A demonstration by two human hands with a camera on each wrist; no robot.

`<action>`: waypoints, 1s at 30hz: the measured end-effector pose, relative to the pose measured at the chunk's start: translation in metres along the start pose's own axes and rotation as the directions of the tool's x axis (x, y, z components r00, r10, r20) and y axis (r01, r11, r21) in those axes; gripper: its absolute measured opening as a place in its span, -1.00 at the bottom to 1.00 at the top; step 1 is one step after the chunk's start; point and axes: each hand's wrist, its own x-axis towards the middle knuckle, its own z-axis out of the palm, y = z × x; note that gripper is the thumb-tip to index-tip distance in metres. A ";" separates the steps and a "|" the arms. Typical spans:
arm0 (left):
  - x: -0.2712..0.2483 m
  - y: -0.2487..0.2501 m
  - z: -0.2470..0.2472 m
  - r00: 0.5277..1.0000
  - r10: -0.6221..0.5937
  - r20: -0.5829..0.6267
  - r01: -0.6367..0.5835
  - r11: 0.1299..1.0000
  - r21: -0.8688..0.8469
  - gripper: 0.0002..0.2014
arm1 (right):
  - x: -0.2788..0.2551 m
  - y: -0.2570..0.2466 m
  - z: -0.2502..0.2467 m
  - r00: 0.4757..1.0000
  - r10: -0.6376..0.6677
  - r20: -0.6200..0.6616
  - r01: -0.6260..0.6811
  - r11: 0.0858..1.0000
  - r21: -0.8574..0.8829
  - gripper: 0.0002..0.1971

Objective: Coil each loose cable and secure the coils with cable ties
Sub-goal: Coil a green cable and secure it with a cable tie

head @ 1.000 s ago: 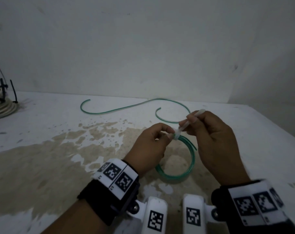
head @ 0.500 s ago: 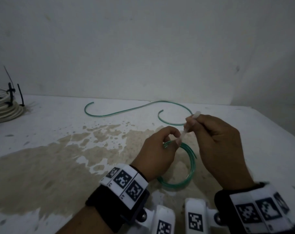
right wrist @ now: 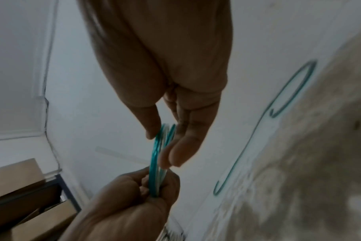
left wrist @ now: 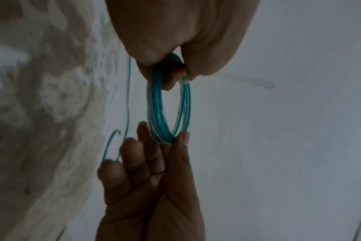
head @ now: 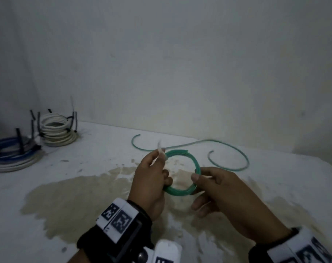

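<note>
A green cable coil (head: 180, 192) is held up over the stained table between both hands. My left hand (head: 158, 168) grips its left side, fingers curled round the strands. A white cable tie (head: 159, 148) wraps the coil there, its tail sticking up past my thumb. My right hand (head: 197, 182) pinches the coil's right side between thumb and fingers. In the left wrist view the coil (left wrist: 159, 114) hangs edge-on between the two hands. In the right wrist view my right fingertips (right wrist: 175, 156) clamp the coil (right wrist: 155, 163). A loose green cable (head: 227, 149) lies curved on the table behind.
Tied coils sit at the far left of the table: a white coil (head: 57, 130) and a blue and white coil (head: 13, 154), both with black ties standing up. The wall runs close behind the table (head: 104, 149). A brown stain (head: 76, 196) spreads under my hands.
My right hand let go of the tie tail and now pinches the coil's right side. The coil has come up from the table. The view swung left and the tied coils came into sight.
</note>
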 end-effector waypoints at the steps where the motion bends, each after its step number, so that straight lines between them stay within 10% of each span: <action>1: 0.000 0.008 -0.011 1.000 -0.008 -0.023 0.008 0.999 -0.036 -0.85 | 0.004 -0.004 0.012 0.999 -0.012 0.029 0.011 0.999 0.036 -0.82; 16: -0.017 0.140 -0.245 0.937 0.190 -0.294 -0.120 0.963 0.240 -0.78 | 0.079 -0.058 0.239 0.919 -0.067 0.388 -0.019 0.977 0.213 -0.83; 30: 0.094 0.254 -0.336 0.768 0.371 -0.522 -0.333 0.928 0.170 -0.86 | 0.130 -0.104 0.321 0.920 -0.266 0.287 0.182 0.940 0.288 -0.81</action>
